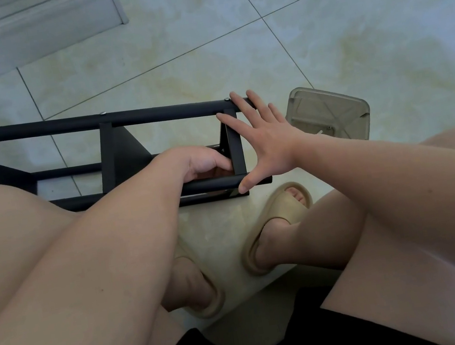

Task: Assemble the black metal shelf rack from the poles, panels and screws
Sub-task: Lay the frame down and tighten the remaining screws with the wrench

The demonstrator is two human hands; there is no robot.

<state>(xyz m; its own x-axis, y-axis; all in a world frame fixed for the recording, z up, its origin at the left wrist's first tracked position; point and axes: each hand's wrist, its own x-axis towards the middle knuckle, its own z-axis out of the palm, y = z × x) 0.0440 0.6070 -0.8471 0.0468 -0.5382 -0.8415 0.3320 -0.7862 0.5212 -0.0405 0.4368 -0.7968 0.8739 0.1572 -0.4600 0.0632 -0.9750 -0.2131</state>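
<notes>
Right hand [269,141] open, fingers spread, against end of rack [32,128]; left hand [203,161] curled inside, grip indiscernible.

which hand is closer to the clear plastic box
Right. The right hand rests on the rack just left of the box; the left hand is farther left, inside it.

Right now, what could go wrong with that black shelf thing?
The left hand reaches inside the black metal shelf rack, which lies on its side; that hand might get pinched if the frame shifts.
The spread right hand steadies the end, but the rack could slide on the smooth tiled floor towards the clear plastic box.
</notes>
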